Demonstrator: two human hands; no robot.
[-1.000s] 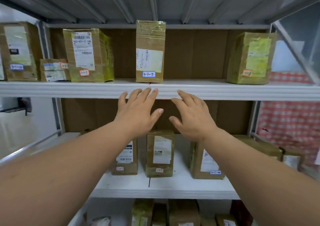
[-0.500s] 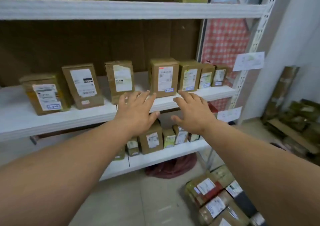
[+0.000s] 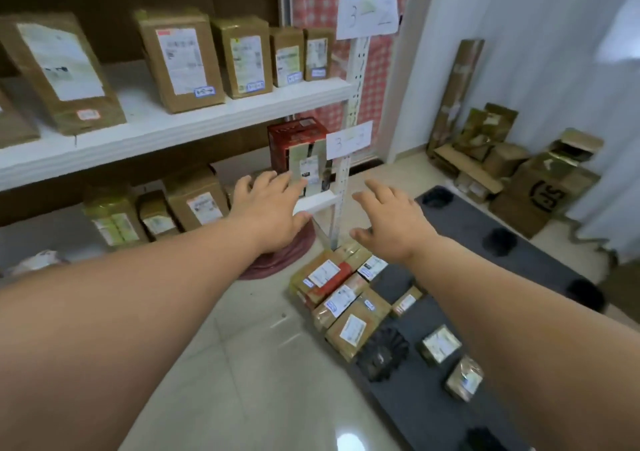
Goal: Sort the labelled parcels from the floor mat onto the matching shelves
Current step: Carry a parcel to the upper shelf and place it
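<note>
"So, what sits on the shelf (image 3: 194,128) at the left?"

"Brown boxes (image 3: 180,59) stand in a row, stickers facing out, so you can read them."

"What are the hands doing?"

"Both reach out with nothing in them. The left hand (image 3: 273,208) has its fingers spread flat in front of the low shelf. The right hand (image 3: 391,222) is spread too, its grip apart."

"Where are the parcels to sort?"

"The labelled parcels (image 3: 343,298) lie on the dark floor mat (image 3: 485,229), low and to the right, labels up. I think a pick comes next."

"And the paper signs?"

"One says 3-2 (image 3: 367,16), to show which shelf is which."
</note>
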